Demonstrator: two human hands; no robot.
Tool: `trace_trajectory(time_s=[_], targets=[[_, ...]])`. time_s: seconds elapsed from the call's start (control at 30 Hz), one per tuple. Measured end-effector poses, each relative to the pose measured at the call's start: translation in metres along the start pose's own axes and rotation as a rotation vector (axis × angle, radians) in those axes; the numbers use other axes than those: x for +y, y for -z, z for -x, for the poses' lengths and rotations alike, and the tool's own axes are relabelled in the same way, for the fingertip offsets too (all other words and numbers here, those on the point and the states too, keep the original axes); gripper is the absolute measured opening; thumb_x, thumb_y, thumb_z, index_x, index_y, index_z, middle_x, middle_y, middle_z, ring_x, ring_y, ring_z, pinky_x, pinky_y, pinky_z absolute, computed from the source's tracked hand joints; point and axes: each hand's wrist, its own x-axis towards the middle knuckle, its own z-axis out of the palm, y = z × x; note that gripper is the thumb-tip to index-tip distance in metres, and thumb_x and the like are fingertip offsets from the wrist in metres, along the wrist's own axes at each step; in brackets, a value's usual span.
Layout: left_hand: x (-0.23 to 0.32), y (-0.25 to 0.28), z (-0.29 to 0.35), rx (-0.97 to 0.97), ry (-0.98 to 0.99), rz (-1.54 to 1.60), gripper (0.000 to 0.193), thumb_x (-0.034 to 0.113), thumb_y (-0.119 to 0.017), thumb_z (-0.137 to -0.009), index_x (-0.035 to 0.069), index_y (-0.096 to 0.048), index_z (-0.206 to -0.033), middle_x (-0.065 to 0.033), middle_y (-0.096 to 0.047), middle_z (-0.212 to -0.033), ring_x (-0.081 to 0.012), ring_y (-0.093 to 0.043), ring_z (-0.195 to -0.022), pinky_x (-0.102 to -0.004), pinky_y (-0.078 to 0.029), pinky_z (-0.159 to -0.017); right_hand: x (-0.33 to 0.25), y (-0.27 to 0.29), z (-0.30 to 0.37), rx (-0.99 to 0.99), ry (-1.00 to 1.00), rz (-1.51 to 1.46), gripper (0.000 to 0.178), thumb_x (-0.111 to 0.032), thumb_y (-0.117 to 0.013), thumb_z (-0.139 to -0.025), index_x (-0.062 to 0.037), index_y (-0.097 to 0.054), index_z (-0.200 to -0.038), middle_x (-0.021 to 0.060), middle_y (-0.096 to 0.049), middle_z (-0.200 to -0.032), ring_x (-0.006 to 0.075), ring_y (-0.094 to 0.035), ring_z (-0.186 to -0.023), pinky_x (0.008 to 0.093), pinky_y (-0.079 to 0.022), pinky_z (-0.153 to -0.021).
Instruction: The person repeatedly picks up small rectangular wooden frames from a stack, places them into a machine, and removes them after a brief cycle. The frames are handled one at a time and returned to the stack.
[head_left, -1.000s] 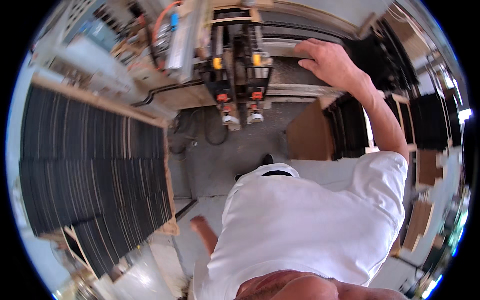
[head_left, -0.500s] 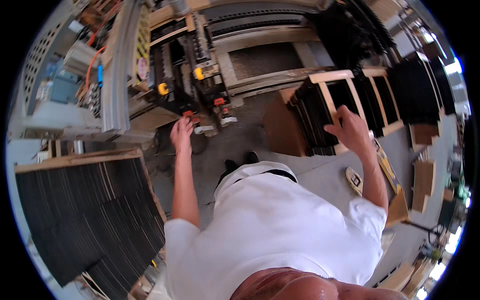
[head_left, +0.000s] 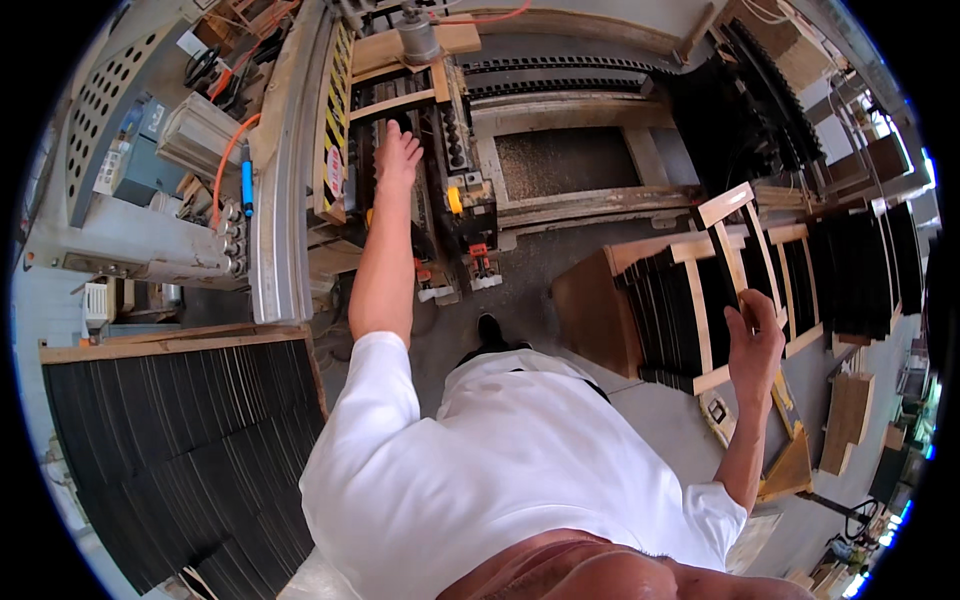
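Observation:
My right hand [head_left: 755,345] is closed around the near end of a light wooden frame [head_left: 726,208], tilted up above a stack of dark-edged frames [head_left: 660,320]. My left hand [head_left: 397,157] reaches out over the machine [head_left: 453,150] with its fingers apart and nothing in them. Just beyond its fingertips lies a wooden rail [head_left: 395,105] set across the machine's bed. From this view I cannot tell whether the fingers touch it. A grey metal cylinder [head_left: 418,42] stands above that rail.
Dark boards [head_left: 180,440] fill a wood-edged stack at my left. A striped machine post [head_left: 338,110] rises beside my left arm. More dark stacks [head_left: 855,260] stand at the far right, near a yellow pallet jack [head_left: 790,465]. Black cable chains [head_left: 560,65] run along the back.
My left hand has moved forward from the machine's near end to over its bed. My right hand has taken hold of a wooden frame and raised it off the stack.

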Motion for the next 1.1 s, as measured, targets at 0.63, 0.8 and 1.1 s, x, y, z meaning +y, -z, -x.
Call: trace_trajectory(time_s=[0.63, 0.8, 1.1], targets=[[-0.032, 0.021, 0.026, -0.084, 0.156, 0.274, 0.034, 0.027, -0.059, -0.096, 0.006, -0.051, -0.121, -0.0092, -0.056, -0.122, -0.0252, -0.053, -0.115, -0.0451, -0.039, -0.1, -0.177, -0.236, -0.161, -0.276, 0.978, -0.108, 0.024, -0.006, -0.071, -0.076, -0.006, -0.063, -0.099, 0.0096, -0.067, -0.094, 0.0304, -0.061, -0.094, 0.0395, -0.051, -0.081], [-0.04, 0.044, 0.059, -0.326, 0.063, 0.287, 0.022, 0.013, -0.055, -0.093, 0.008, -0.056, -0.115, -0.0051, -0.061, -0.113, -0.0212, -0.056, -0.108, -0.0407, -0.04, -0.098, -0.216, -0.354, -0.173, -0.311, 1.122, -0.142, 0.02, -0.013, -0.069, -0.077, -0.007, -0.063, -0.095, 0.0083, -0.067, -0.09, 0.0312, -0.06, -0.093, 0.0412, -0.049, -0.081], [-0.048, 0.028, 0.055, -0.251, -0.029, 0.422, 0.033, 0.011, -0.056, -0.093, 0.009, -0.05, -0.125, -0.0054, -0.057, -0.119, -0.0222, -0.054, -0.11, -0.0423, -0.041, -0.098, -0.215, -0.4, -0.186, -0.466, 1.146, -0.148, 0.031, -0.011, -0.069, -0.074, -0.0095, -0.055, -0.102, 0.011, -0.067, -0.085, 0.0318, -0.062, -0.091, 0.0415, -0.045, -0.082]])
